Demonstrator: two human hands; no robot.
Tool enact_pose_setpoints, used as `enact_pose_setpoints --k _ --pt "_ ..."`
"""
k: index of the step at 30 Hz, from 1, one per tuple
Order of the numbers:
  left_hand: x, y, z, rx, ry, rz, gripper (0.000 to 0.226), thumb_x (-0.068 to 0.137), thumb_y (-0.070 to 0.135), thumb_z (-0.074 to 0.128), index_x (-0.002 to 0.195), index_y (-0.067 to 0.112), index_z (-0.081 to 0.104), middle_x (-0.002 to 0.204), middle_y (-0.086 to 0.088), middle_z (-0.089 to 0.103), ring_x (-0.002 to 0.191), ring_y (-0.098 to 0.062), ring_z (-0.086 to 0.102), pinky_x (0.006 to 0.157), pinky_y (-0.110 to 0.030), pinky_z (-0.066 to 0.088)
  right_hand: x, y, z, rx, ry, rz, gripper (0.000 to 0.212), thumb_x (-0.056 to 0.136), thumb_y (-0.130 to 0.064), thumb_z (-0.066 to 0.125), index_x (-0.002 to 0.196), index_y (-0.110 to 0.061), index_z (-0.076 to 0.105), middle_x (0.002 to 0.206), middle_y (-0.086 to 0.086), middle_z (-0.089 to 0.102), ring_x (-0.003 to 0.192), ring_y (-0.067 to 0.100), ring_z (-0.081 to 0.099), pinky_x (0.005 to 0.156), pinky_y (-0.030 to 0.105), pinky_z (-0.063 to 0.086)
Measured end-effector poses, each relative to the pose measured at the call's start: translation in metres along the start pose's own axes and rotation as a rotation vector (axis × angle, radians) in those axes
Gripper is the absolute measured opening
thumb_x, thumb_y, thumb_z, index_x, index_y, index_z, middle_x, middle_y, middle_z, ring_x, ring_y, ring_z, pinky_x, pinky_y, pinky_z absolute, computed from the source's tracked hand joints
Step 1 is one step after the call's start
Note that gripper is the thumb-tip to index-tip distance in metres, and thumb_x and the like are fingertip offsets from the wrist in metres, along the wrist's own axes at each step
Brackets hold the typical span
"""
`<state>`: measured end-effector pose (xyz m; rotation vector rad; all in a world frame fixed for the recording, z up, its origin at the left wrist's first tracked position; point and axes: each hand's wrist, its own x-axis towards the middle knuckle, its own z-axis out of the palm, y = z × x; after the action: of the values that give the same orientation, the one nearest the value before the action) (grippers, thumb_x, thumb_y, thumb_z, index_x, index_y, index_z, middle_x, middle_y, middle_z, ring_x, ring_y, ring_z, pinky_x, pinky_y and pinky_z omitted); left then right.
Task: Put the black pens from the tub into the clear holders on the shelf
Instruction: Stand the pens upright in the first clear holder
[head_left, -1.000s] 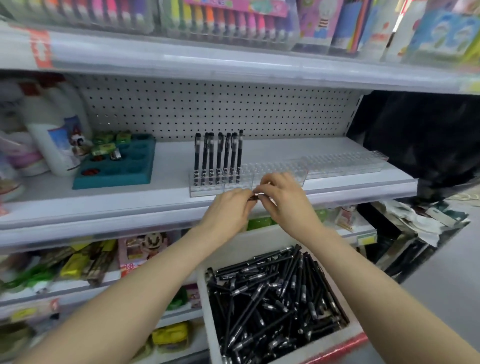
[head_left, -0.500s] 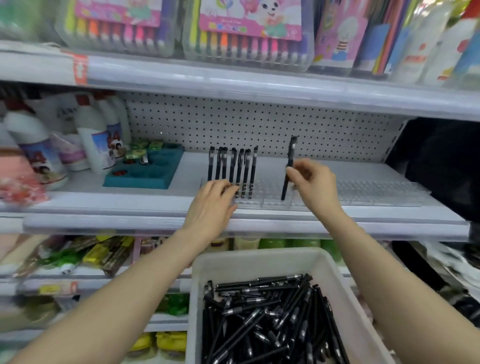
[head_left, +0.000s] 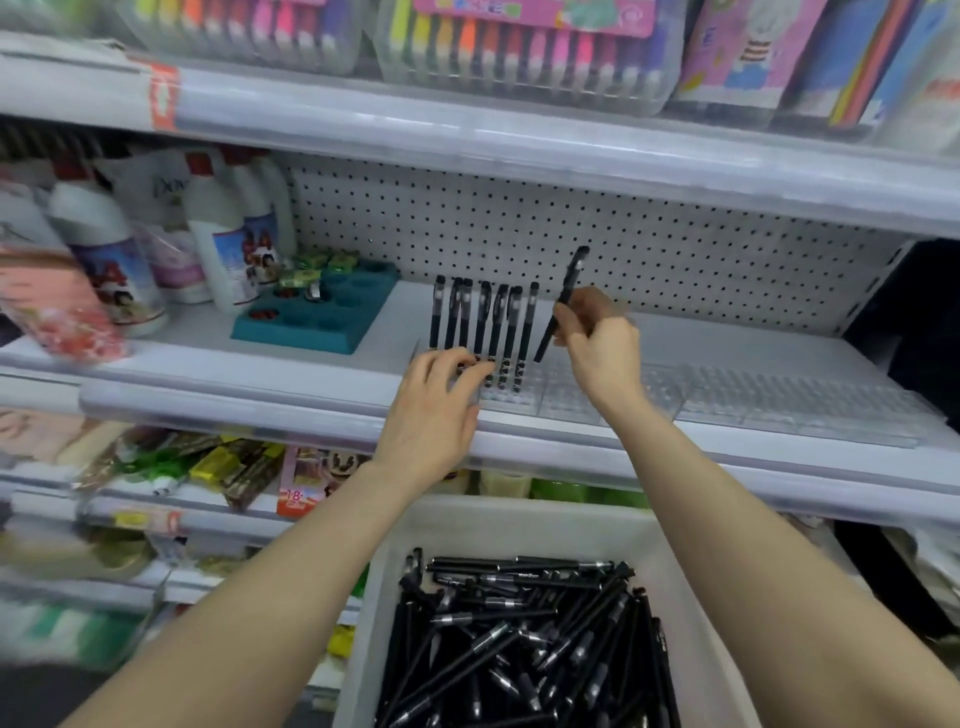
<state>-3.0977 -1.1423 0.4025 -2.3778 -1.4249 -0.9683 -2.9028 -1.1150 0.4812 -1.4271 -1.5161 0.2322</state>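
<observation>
A white tub (head_left: 524, 525) at the bottom holds a heap of several black pens (head_left: 524, 644). On the middle shelf a row of clear holders (head_left: 779, 405) runs to the right; several black pens (head_left: 483, 327) stand upright in the leftmost one. My right hand (head_left: 602, 348) pinches one black pen (head_left: 563, 296), tilted, its tip just above the holder right of the standing row. My left hand (head_left: 441, 400) rests on the front of the leftmost holder, fingers spread on it.
A teal tray (head_left: 317, 322) with small items and white bottles (head_left: 223, 239) stand left on the same shelf. A pegboard backs the shelf. Marker packs (head_left: 519, 41) fill the shelf above; packaged goods lie on the lower shelves at left.
Both hands rose from in front of the shelf edge. My right hand carried a pen up over the holder, and my left hand came to rest on the leftmost holder.
</observation>
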Motion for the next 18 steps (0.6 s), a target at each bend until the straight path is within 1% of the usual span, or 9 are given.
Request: enact_pose_setpoints --k 1,3,4,6,8,11,12,14,18 --pt "0.0 0.0 0.001 -0.001 0.003 -0.01 0.048 0.088 0.017 0.057 0.135 0.016 0.053 0.133 -0.006 0.048 0.125 -0.027 0.041 0.106 -0.04 0.038 -0.001 0.003 0.003 -0.026 -0.038 -0.015 0.014 0.096 -0.02 0.059 0.1 -0.008 0.064 0.083 0.009 0.07 0.078 0.026 0.067 0.073 0.034 0.054" --pt "-0.001 0.0 0.003 -0.002 0.008 -0.019 0.047 0.089 0.018 0.056 0.136 0.018 0.052 0.134 -0.006 0.047 0.126 -0.026 0.039 0.108 -0.039 0.036 -0.006 0.01 0.01 -0.09 -0.101 -0.045 0.015 0.095 -0.021 0.06 0.099 -0.007 0.064 0.083 0.006 0.067 0.078 0.025 0.063 0.067 0.027 0.045" --pt "-0.002 -0.001 0.004 0.0 0.009 -0.02 0.047 0.09 0.019 0.056 0.136 0.018 0.051 0.134 -0.005 0.047 0.127 -0.026 0.039 0.108 -0.039 0.035 -0.008 0.014 0.012 -0.099 -0.107 -0.053 0.014 0.095 -0.021 0.06 0.097 -0.007 0.063 0.083 0.006 0.066 0.077 0.025 0.061 0.065 0.025 0.041" --pt "-0.002 -0.003 0.006 0.003 0.012 -0.021 0.046 0.091 0.021 0.055 0.137 0.019 0.051 0.135 -0.005 0.047 0.127 -0.026 0.039 0.108 -0.039 0.035 -0.008 0.017 0.012 -0.087 -0.096 -0.052 0.012 0.095 -0.021 0.06 0.094 -0.009 0.062 0.082 0.005 0.065 0.077 0.024 0.06 0.066 0.024 0.039" --pt "-0.002 -0.004 0.008 0.011 0.016 -0.021 0.045 0.093 0.022 0.054 0.137 0.019 0.052 0.134 -0.006 0.047 0.126 -0.026 0.04 0.108 -0.039 0.035 -0.006 0.017 0.009 -0.091 -0.107 -0.03 0.012 0.095 -0.021 0.06 0.093 -0.009 0.062 0.08 0.003 0.064 0.075 0.022 0.059 0.067 0.025 0.041" --pt "-0.002 -0.006 0.012 0.021 0.036 -0.009 0.044 0.093 0.022 0.054 0.136 0.018 0.053 0.133 -0.007 0.048 0.124 -0.027 0.042 0.105 -0.04 0.037 -0.005 0.014 0.005 -0.123 -0.137 -0.01 0.009 0.094 -0.022 0.061 0.089 -0.014 0.06 0.073 -0.006 0.06 0.069 0.011 0.056 0.068 0.023 0.041" --pt "-0.002 -0.006 0.013 0.022 0.046 -0.005 0.044 0.093 0.021 0.055 0.136 0.017 0.054 0.133 -0.008 0.049 0.123 -0.028 0.042 0.105 -0.041 0.038 -0.005 0.014 0.004 -0.137 -0.144 0.001 0.009 0.094 -0.022 0.062 0.089 -0.015 0.061 0.074 -0.005 0.06 0.07 0.012 0.057 0.068 0.025 0.043" --pt "-0.002 -0.007 0.014 0.02 0.066 0.0 0.044 0.092 0.02 0.056 0.135 0.015 0.055 0.132 -0.009 0.05 0.122 -0.03 0.043 0.103 -0.043 0.04 -0.007 0.013 0.005 -0.173 -0.163 0.026 0.011 0.093 -0.023 0.064 0.091 -0.013 0.064 0.08 0.0 0.064 0.077 0.019 0.061 0.073 0.03 0.05" --pt "-0.002 -0.006 0.019 0.016 0.094 -0.004 0.044 0.09 0.017 0.057 0.135 0.013 0.056 0.131 -0.012 0.051 0.121 -0.032 0.044 0.102 -0.044 0.041 -0.008 0.009 0.007 -0.185 -0.156 0.062 0.014 0.092 -0.024 0.065 0.094 -0.01 0.066 0.086 0.005 0.068 0.083 0.023 0.063 0.077 0.031 0.053"
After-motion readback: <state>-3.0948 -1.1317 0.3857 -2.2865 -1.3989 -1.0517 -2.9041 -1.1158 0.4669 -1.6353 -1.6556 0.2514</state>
